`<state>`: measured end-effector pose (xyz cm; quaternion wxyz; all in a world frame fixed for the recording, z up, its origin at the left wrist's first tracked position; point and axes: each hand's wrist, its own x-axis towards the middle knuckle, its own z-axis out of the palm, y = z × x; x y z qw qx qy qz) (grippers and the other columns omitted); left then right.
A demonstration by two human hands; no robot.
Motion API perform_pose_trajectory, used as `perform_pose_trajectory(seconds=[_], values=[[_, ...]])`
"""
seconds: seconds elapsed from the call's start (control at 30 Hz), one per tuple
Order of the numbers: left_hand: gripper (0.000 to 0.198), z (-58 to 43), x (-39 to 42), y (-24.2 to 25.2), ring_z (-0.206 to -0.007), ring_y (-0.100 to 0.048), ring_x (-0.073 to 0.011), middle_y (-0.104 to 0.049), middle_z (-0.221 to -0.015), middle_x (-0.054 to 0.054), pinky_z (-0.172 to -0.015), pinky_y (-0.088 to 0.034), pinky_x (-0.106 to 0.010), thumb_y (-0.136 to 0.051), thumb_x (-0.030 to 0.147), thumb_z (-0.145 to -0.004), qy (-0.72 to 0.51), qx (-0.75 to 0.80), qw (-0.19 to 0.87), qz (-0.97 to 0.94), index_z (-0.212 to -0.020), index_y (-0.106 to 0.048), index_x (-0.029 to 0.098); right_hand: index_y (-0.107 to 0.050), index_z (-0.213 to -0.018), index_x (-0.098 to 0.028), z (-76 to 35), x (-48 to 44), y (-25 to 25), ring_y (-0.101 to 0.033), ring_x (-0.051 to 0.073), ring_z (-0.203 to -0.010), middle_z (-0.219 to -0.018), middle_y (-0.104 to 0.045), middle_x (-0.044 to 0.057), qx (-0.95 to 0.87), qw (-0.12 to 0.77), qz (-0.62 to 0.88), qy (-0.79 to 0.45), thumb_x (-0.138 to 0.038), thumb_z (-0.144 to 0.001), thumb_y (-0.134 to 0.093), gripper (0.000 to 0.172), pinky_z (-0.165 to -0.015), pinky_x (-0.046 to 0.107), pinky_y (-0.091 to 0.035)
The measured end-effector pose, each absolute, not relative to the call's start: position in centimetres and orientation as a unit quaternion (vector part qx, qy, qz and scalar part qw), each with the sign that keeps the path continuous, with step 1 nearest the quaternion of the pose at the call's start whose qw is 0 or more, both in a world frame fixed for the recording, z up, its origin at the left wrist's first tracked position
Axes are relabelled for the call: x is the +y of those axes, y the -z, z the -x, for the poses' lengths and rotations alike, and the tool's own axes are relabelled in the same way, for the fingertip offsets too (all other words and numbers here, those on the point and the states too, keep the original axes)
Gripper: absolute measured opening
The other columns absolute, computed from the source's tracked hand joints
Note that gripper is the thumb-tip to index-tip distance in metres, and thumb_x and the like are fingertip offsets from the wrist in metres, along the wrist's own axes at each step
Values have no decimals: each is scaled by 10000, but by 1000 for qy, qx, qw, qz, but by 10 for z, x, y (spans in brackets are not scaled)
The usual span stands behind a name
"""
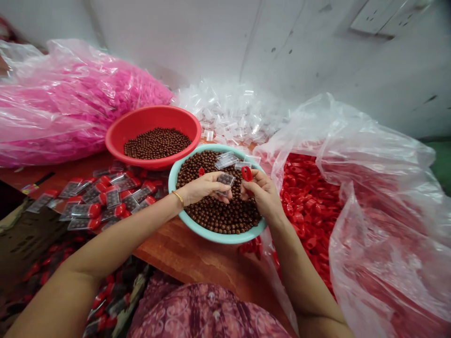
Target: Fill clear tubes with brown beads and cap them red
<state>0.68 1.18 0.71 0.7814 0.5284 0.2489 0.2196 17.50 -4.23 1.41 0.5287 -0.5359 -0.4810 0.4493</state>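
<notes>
Over a light blue basin (pixel 172 188) of brown balls (pixel 218 218), both my hands are raised close together. My left hand (pixel 207 188) is closed on a small clear plastic box (pixel 226 180) that has brown balls inside. Between the thumb and fingers of my right hand (pixel 262 195) is a red cap (pixel 247 173) with a hole in it; a gap separates it from the box. Several empty clear boxes (pixel 226 161) lie on the balls behind my hands. Another red cap (pixel 201 172) shows just beyond my left hand.
A red basin (pixel 112 136) of brown balls stands behind left. Filled, red-capped boxes (pixel 84 210) are piled at left, with more in a carton (pixel 109 300) below. Clear boxes (pixel 239 112) lie by the wall. An open bag of red caps (pixel 306 202) is at right, a pink-filled bag (pixel 81 98) at far left.
</notes>
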Motion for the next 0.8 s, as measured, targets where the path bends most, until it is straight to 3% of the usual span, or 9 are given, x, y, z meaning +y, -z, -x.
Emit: perform_pose_trajectory(seconds=[0.1,0.23,0.47,0.63,0.8], values=[[150,-9,11,-7,-580,-600,-85,-634,-659,6,-597,-499,-216,-595,121,-698,-210,291,739,-570,-794,-482,138,-577,-856,-201,-172,-38,-15,-441,67,-379,-469,-511,-94,-498,520,550,-425,-273,-677,-605,195,-392,197,-382],[94,-10,11,-10,-492,-574,-90,-622,-613,3,-536,-484,-224,-521,165,-716,-159,293,758,-560,-786,-461,147,-595,-828,-192,-172,-38,-15,-445,61,-407,-559,-544,-73,-506,511,551,-423,-296,-648,-655,217,-396,206,-399],[255,-8,9,-12,-529,-561,-96,-609,-607,9,-518,-481,-214,-523,107,-582,-175,272,752,-574,-834,-495,140,-645,-904,-199,-174,-42,-14,-546,113,-612,-788,-645,-3,-586,468,503,-429,-314,-645,-705,290,-478,221,-457],[274,-8,6,-11,-500,-536,-88,-583,-573,29,-484,-461,-198,-510,82,-543,-163,269,736,-599,-811,-513,138,-609,-783,-194,-172,-43,-15,-517,98,-577,-679,-597,-25,-609,453,499,-418,-295,-640,-717,206,-466,203,-423],[267,-6,6,-14,-509,-531,-77,-580,-581,33,-498,-458,-190,-501,65,-540,-174,254,743,-594,-798,-509,136,-537,-724,-208,-171,-43,-15,-450,71,-430,-554,-497,-73,-578,452,488,-473,-352,-616,-747,277,-393,202,-402]])
